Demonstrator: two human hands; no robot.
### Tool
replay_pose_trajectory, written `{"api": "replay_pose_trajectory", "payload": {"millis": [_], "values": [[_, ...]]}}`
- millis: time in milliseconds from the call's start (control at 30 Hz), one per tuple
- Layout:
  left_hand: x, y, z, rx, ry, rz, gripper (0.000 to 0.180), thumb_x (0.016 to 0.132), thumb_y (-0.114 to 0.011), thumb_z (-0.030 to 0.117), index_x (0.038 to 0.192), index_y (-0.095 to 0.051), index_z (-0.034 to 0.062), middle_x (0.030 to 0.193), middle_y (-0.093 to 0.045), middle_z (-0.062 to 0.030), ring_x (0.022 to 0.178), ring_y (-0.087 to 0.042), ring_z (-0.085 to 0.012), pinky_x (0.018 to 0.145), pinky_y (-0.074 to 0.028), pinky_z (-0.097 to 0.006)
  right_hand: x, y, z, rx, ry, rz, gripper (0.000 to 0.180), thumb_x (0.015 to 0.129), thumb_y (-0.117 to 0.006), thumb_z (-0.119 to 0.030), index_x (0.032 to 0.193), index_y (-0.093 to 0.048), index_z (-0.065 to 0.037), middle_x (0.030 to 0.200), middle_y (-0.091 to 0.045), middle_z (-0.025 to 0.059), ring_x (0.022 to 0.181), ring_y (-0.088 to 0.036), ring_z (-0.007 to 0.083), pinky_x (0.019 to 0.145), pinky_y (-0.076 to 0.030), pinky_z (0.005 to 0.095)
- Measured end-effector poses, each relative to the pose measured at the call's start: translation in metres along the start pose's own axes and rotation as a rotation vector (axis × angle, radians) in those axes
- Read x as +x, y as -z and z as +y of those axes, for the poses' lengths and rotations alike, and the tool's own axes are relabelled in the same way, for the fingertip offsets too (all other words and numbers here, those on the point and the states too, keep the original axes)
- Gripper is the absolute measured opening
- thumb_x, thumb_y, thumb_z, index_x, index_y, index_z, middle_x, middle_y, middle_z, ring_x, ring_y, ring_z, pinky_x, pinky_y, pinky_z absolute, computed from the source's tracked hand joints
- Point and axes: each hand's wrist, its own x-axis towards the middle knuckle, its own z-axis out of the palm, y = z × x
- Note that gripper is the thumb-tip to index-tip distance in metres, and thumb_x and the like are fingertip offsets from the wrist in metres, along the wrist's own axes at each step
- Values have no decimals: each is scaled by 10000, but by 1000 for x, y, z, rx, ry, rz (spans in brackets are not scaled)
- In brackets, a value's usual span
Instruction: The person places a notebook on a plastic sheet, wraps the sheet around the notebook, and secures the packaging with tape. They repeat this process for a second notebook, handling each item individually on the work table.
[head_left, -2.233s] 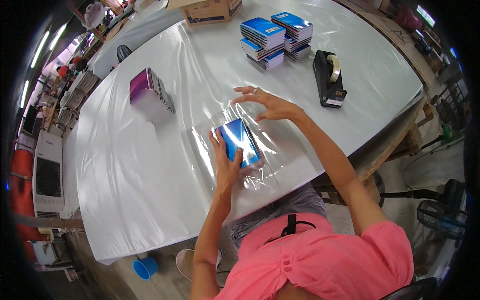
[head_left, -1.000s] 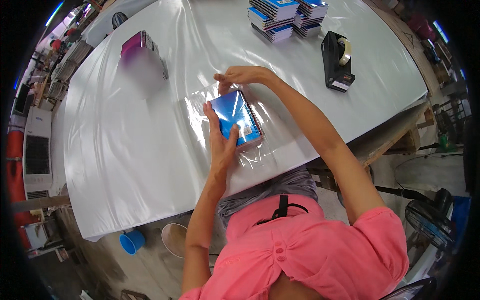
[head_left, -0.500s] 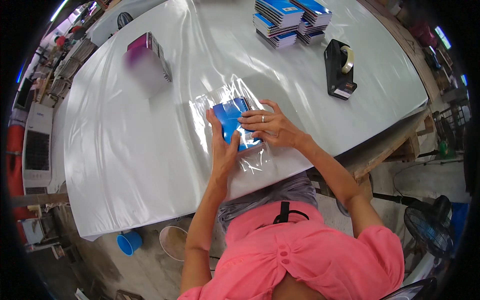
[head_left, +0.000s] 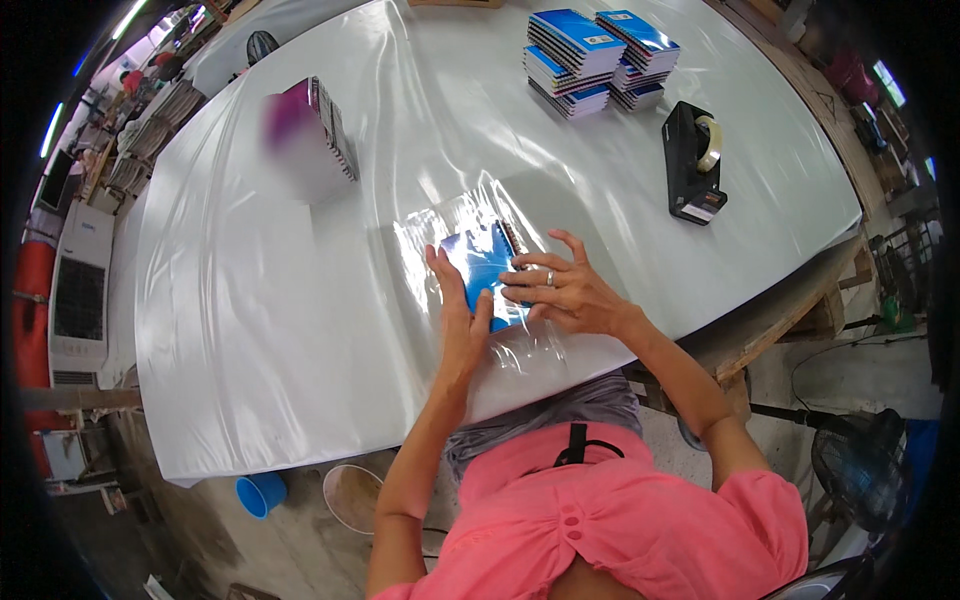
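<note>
A blue spiral notebook lies on a clear plastic sheet or sleeve, close to the table's front edge; which of the two the plastic is, I cannot tell. My left hand grips the notebook's left side, thumb over the cover and fingers along the edge. From the right, my right hand rests its spread fingertips on the cover near the wire spine, with the index finger raised. A ring shows on one of its fingers. Glare hides part of the cover and plastic.
Stacks of blue spiral notebooks stand at the back right, near a black tape dispenser. A purple-covered notebook pile, partly blurred, sits far left. Below the white-covered table are a blue bucket and a pale bucket. A fan stands right.
The whole view has shifted slightly, so the table appears lower and to the right. My right fingers are a little more spread, and more of the notebook's wire spine shows.
</note>
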Motion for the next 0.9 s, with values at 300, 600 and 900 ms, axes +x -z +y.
{"api": "replay_pose_trajectory", "payload": {"millis": [300, 600, 900], "values": [[6, -4, 6, 2, 25, -38, 662, 972, -457, 169, 1509, -110, -2, 1581, 50, -220, 1455, -105, -398, 1146, -224, -450, -3, -10, -3, 53, -50, -19, 396, 867, -637, -268, 1260, -617, -223, 1349, -558, -85, 1264, -485, 145, 1132, -139, 554], [2, -8, -2, 79, -29, 43, 630, 974, -460, 145, 1504, -147, 8, 1573, -3, -247, 1452, -100, -416, 1141, -225, -453, -3, 1, -16, 5, -75, 36, 420, 862, -647, -273, 1275, -598, -215, 1329, -569, -61, 1294, -453, 146, 1144, -113, 554], [0, -11, -6, 121, -54, 50, 636, 965, -449, 97, 1510, -130, 19, 1570, -3, -256, 1459, -25, -416, 1143, -212, -451, -4, -4, -19, 49, -14, 75, 273, 850, -670, -250, 1104, -671, -148, 1206, -635, -47, 1176, -554, 117, 1125, -174, 542]]}}
